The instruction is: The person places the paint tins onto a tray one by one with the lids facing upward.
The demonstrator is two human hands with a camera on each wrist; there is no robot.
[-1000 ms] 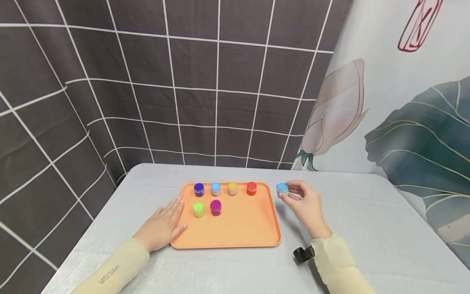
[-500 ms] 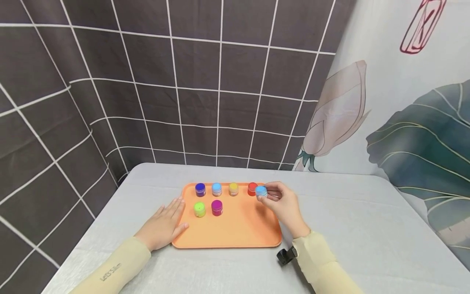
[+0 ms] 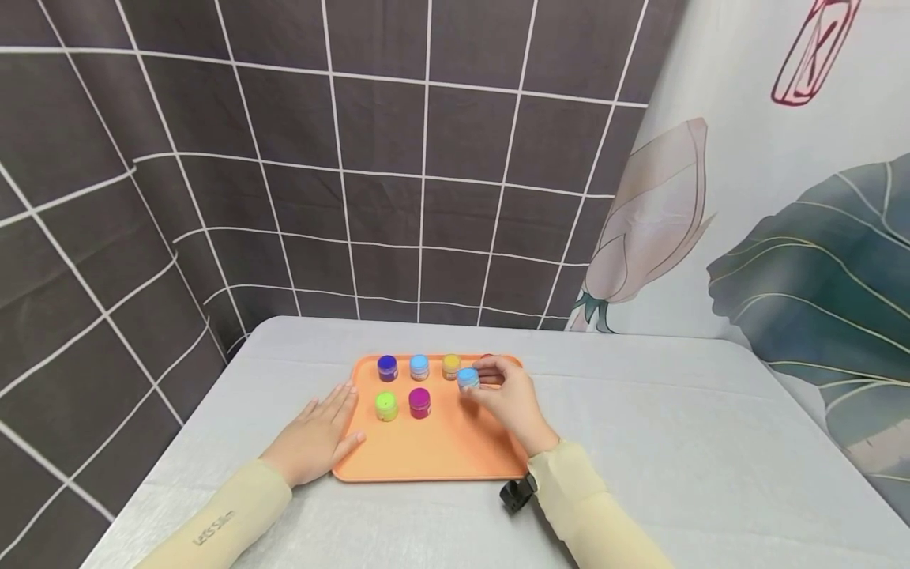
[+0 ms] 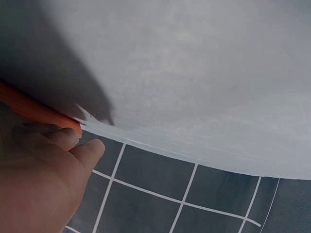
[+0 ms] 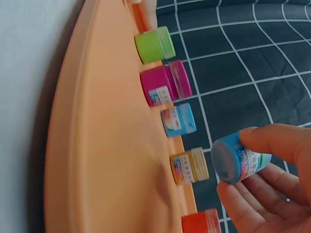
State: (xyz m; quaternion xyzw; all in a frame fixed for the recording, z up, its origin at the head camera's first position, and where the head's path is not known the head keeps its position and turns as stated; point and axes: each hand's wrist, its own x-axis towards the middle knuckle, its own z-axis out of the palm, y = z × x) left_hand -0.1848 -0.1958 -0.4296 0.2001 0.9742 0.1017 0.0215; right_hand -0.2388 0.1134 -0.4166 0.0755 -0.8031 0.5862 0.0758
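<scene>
My right hand (image 3: 513, 399) pinches a small blue paint jar (image 5: 238, 156) between thumb and fingers, held above the right part of the orange tray (image 3: 426, 458). Flat and straight-fingered, my left hand (image 3: 313, 435) rests on the tray's left edge. Along the back of the tray stand a dark blue jar (image 3: 387, 368), a light blue jar (image 3: 419, 367), a yellow jar (image 3: 451, 366) and a red jar (image 5: 200, 222), mostly covered by my right hand in the head view. In front of them are a lime green jar (image 3: 386, 406) and a magenta jar (image 3: 420, 403).
A pale grey cloth covers the table (image 3: 675, 442). Behind it hangs a dark curtain (image 3: 370, 205) with white grid lines, and a floral-printed cloth (image 3: 654, 253) at the right. A black strap device (image 3: 517, 494) sits at my right wrist.
My right hand has carried the blue paint jar leftward, from beside the tray's right edge to over the tray, passing in front of the red jar. The left hand stays in place.
</scene>
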